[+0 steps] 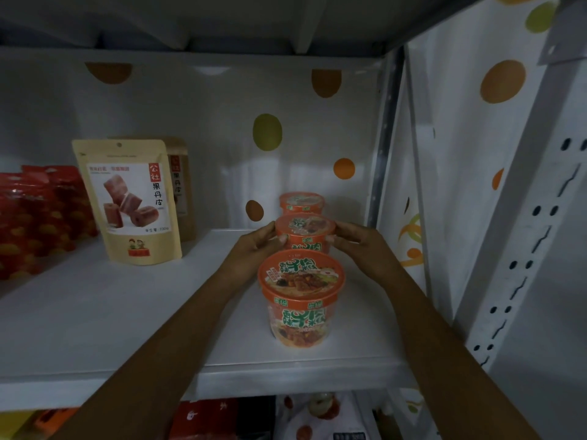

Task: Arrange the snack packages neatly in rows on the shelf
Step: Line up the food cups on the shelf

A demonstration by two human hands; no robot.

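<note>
Three orange noodle cups lined up front to back on the white shelf (pixel 95 312), toward its right end. Middle cup (pixel 305 228) taken as landmark. Left hand (pixel 254 246) pressed to its left side, right hand (pixel 355 242) to its right side, fingers of both curled round the rim and wall: a two-handed grip on that cup, base hidden behind the front cup (pixel 300 296). Cannot tell whether lifted or resting on the board. Back cup (pixel 301 203) just behind the landmark, very close, contact not resolvable. Front cup just before it, nearer the shelf edge. Risks, judged: any pull of the landmark forward likely to nudge the front cup toward the edge; a push backward likely to knock the back cup askew; forearms passing either side of the front cup, so a sideways wrist shift could clip it and spoil the row. All three cups film-sealed under printed lids, contents not visible. Well left of the landmark, a tan stand-up pouch (pixel 127 201) upright, sealed, a second like it behind; further left, red packets (pixel 35 211), contents not legible in the dim light.
</note>
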